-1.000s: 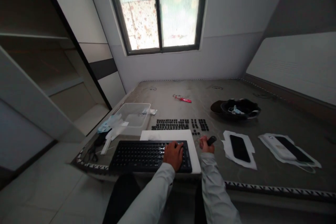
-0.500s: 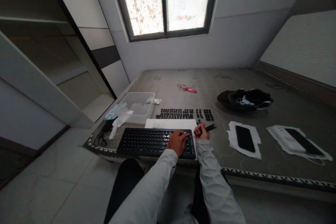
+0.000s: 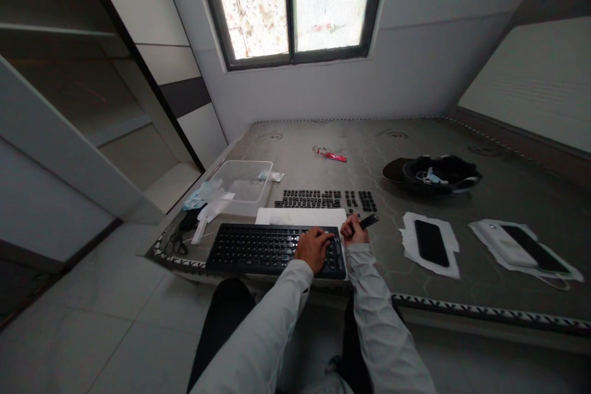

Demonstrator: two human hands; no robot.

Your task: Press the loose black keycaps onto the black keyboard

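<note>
A black keyboard [image 3: 258, 249] lies at the front edge of the grey-covered surface, its keycaps off across much of it. My left hand [image 3: 313, 249] rests over its right part, with the fingers drawn together at the upper right keys; whatever is between the fingertips is too small to make out. Just past the keyboard's right end, my right hand [image 3: 353, 230] is closed around a slim black tool [image 3: 369, 221], whose end points right; its exact kind is unclear. Behind the keyboard lies a white sheet [image 3: 300, 217], and beyond that, loose black keycaps [image 3: 311, 199] sit in rows.
To the left stand a clear plastic box [image 3: 247, 181] and a heap of wrappers [image 3: 203, 197] with a dark cable [image 3: 178, 245]. On the right are a cap [image 3: 434, 175], a black phone [image 3: 431, 243] on white paper and a white device [image 3: 512, 246]. A red strap [image 3: 332, 156] lies farther back.
Both hands keep nearly the same places. The black tool in my right hand has turned slightly; the view has shifted a little.
</note>
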